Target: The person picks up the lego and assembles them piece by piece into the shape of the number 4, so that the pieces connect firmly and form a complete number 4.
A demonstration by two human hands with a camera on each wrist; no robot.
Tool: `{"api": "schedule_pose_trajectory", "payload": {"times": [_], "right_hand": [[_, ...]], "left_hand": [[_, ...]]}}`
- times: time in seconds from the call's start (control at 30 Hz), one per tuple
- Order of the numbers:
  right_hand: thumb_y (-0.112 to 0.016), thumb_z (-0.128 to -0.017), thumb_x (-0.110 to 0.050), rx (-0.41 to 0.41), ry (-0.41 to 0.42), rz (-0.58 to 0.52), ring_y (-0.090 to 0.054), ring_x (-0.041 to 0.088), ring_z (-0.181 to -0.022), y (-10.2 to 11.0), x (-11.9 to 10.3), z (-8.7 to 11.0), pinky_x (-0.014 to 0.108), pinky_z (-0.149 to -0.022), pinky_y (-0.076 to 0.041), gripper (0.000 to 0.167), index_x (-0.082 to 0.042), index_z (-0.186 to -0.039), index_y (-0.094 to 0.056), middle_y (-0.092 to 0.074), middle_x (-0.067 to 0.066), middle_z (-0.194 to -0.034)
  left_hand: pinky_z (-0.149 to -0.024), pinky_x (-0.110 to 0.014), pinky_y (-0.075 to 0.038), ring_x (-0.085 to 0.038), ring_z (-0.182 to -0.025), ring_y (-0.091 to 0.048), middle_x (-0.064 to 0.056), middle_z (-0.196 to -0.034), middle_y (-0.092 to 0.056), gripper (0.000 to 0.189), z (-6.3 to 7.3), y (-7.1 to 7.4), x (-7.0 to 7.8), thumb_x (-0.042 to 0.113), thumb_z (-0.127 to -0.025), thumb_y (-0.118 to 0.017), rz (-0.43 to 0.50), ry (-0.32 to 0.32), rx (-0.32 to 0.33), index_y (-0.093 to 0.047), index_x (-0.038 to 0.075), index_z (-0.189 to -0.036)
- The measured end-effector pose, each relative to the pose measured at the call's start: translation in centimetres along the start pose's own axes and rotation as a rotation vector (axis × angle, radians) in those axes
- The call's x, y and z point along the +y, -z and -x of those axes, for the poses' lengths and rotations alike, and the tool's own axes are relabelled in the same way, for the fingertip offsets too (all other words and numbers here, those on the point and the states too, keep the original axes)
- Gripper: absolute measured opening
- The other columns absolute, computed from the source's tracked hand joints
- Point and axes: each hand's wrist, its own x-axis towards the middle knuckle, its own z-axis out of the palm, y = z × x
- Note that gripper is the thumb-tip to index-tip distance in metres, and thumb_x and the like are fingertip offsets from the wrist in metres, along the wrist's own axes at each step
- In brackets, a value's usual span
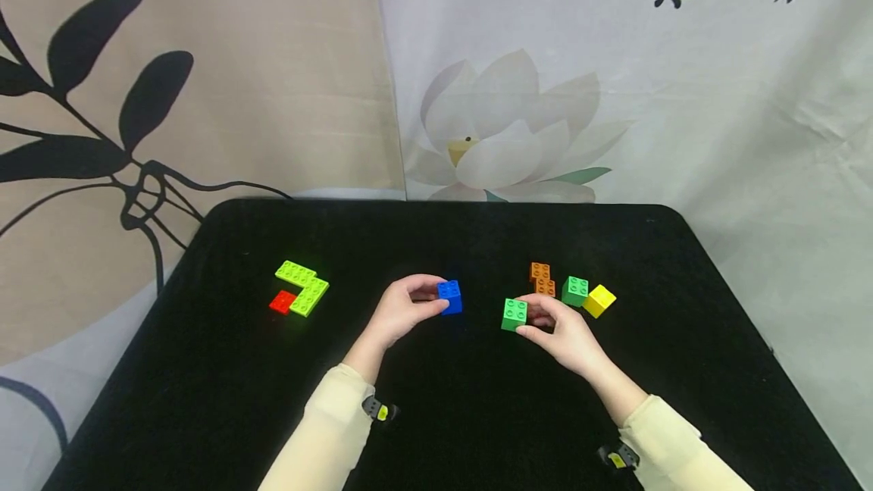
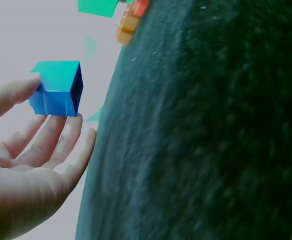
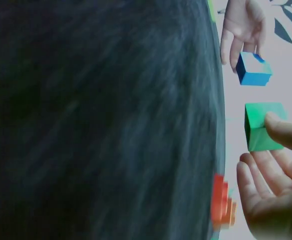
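"Pinching what?"

"Left grip (image 1: 401, 312) pinches a blue building brick (image 1: 449, 298); right grip (image 1: 567, 333), a green building brick (image 1: 514, 315); both above the tabletop (image 1: 470, 408)."

"Why by the sides?"

"Probably to leave studs (image 1: 520, 304) uncovered."

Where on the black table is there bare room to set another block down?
Bare patches of the table: between the lime bricks and left hand, between the sleeves, and right of the yellow block. Crowded: just past the right hand, where the orange bricks, farther green block and yellow block cluster.
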Motion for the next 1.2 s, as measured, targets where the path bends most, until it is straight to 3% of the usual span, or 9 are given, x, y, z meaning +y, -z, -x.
{"api": "schedule_pose_trajectory", "payload": {"times": [0.33, 0.6, 0.87, 0.93, 1.1, 1.2], "right_hand": [[-0.074, -0.09, -0.014, -0.071, 0.05, -0.068, -0.064, 0.025, -0.105, -2.6, -1.6, -2.7, 0.045, -0.09, -0.053, 0.038, -0.008, -0.125, -0.061, -0.068, 0.009, -0.116], [-0.073, -0.089, -0.009, -0.109, 0.05, -0.106, -0.064, 0.022, -0.104, -3.8, -2.1, -4.5, 0.038, -0.089, -0.053, 0.037, -0.009, -0.124, -0.061, -0.067, 0.007, -0.116], [-0.074, -0.088, -0.008, -0.129, 0.062, -0.124, -0.064, 0.024, -0.104, -5.2, -2.1, -5.6, 0.037, -0.087, -0.054, 0.037, -0.007, -0.124, -0.063, -0.068, 0.008, -0.116], [-0.073, -0.089, -0.005, -0.137, 0.047, -0.144, -0.064, 0.029, -0.105, -5.1, -3.2, -5.6, 0.041, -0.088, -0.053, 0.036, -0.003, -0.123, -0.062, -0.068, 0.012, -0.115], [-0.068, -0.089, 0.003, -0.158, -0.003, -0.187, -0.06, 0.043, -0.108, -4.7, -6.0, -5.5, 0.052, -0.091, -0.05, 0.035, 0.006, -0.123, -0.059, -0.065, 0.023, -0.116], [-0.069, -0.09, 0.003, -0.167, -0.024, -0.186, -0.06, 0.042, -0.108, -5.1, -5.4, -5.8, 0.051, -0.092, -0.051, 0.034, 0.006, -0.122, -0.059, -0.065, 0.023, -0.116]], "left_hand": [[-0.094, -0.046, -0.051, -0.033, -0.109, -0.063, -0.017, -0.121, -0.064, 0.04, 0.8, 2.1, 0.7, 0.012, -0.09, -0.073, 0.057, -0.006, 0.04, -0.062, 0.001, -0.127], [-0.095, -0.044, -0.051, -0.03, -0.108, -0.064, -0.015, -0.119, -0.065, 0.036, 1.1, 3.4, 0.9, 0.013, -0.091, -0.073, 0.021, -0.022, 0.04, -0.064, 0.004, -0.125], [-0.094, -0.043, -0.051, -0.029, -0.106, -0.065, -0.013, -0.117, -0.066, 0.035, 1.1, 3.9, 1.3, 0.014, -0.09, -0.074, -0.007, -0.081, 0.054, -0.065, 0.005, -0.124], [-0.095, -0.043, -0.051, -0.028, -0.106, -0.065, -0.012, -0.117, -0.067, 0.036, 1.1, 3.9, 1.4, 0.014, -0.09, -0.074, -0.006, -0.085, 0.054, -0.065, 0.006, -0.124], [-0.096, -0.045, -0.05, -0.034, -0.107, -0.065, -0.019, -0.119, -0.066, 0.037, 2.0, 3.7, 3.9, 0.007, -0.09, -0.073, -0.007, -0.079, 0.037, -0.064, 0.0, -0.125], [-0.096, -0.045, -0.05, -0.037, -0.108, -0.064, -0.021, -0.12, -0.065, 0.037, 2.4, 3.7, 5.1, 0.005, -0.09, -0.072, -0.008, -0.077, 0.016, -0.063, -0.003, -0.125]]}}
